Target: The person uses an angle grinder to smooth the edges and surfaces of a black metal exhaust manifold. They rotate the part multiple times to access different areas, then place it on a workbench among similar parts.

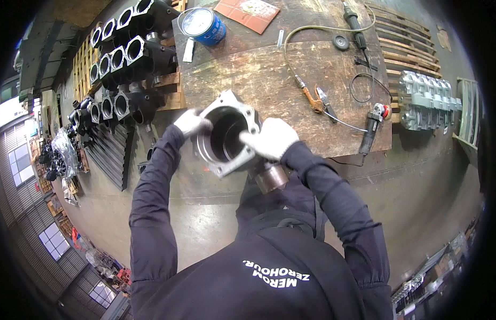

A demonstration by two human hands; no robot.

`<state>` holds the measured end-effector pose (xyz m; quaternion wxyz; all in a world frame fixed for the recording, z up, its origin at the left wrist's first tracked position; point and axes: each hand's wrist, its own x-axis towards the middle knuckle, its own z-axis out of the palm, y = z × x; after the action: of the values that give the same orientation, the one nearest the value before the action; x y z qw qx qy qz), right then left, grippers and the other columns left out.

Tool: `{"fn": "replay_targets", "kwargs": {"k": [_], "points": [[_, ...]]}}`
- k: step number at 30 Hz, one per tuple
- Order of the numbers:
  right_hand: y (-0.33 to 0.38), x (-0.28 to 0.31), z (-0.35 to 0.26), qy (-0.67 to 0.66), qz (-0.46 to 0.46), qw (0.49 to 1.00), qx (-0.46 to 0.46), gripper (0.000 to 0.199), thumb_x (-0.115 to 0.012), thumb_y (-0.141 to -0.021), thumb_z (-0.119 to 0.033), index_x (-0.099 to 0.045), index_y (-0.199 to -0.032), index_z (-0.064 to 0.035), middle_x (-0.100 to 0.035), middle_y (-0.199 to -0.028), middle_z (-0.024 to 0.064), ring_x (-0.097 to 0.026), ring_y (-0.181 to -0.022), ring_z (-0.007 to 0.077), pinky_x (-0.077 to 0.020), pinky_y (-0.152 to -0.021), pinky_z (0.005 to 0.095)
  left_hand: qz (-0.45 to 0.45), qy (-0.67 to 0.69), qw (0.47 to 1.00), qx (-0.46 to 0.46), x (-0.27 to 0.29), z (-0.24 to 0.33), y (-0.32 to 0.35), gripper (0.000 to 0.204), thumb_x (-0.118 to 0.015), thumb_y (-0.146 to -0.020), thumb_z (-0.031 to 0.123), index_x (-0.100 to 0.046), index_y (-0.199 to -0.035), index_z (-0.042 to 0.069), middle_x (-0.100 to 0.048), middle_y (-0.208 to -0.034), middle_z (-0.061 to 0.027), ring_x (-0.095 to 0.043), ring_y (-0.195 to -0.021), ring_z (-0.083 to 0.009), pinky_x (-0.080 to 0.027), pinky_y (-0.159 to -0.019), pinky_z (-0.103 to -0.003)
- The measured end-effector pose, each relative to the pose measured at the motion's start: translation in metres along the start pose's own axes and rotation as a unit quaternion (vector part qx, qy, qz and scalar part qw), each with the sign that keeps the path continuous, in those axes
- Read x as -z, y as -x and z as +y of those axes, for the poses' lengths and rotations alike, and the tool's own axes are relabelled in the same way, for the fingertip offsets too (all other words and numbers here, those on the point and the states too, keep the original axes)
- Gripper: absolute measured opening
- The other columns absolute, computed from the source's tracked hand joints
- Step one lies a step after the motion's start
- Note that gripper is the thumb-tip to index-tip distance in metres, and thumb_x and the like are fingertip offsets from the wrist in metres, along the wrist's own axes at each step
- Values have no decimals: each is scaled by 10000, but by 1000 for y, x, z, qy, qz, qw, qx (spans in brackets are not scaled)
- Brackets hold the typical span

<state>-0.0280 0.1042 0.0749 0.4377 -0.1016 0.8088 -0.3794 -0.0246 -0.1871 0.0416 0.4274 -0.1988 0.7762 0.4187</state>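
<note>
A heavy metal casting (224, 140) is held up in front of my body, at the near edge of the wooden workbench. It has a pale, machined square flange around a wide, dark round bore. A brownish pipe stub (271, 178) sticks out of its lower right side, toward me. My gloved left hand (193, 123) is closed on the left rim of the flange. On the opposite side, my gloved right hand (272, 140) grips the casting, its thumb reaching over the bore edge. The fingers' undersides are hidden behind the part.
On the workbench (242, 69) lie a blue can (205, 28), red cardboard (250, 15), an air hose with a blow gun (312, 101), an angle grinder (371, 128), another grinder (354, 25) and a disc (340, 42). Black castings (131, 56) stand on pallets at left, silver castings (426, 101) at right.
</note>
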Motion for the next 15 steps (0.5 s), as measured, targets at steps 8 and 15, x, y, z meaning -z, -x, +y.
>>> {"fn": "replay_targets", "kwargs": {"k": [8,15], "points": [[-126,19,-80,-55,-41,990,-122,655,-560,-884,-566,-673,-1227,-19,-687,-1185,230,-719,-966,312,-571,-817,395,414,-242,838,-258,-51,17,41,346,-632,-944,338,-648,-1119,41,-670,-1017,-194,-641,-976,-367,-505,-858,-448],[-125,27,-49,-154,-47,978,-131,662,-597,-914,-632,-643,-834,23,-607,-604,93,-600,-468,171,-525,-470,290,493,-167,808,-277,-56,4,7,229,-627,-940,289,-677,-969,68,-657,-882,-139,-610,-875,-353,-468,-811,-462]]}}
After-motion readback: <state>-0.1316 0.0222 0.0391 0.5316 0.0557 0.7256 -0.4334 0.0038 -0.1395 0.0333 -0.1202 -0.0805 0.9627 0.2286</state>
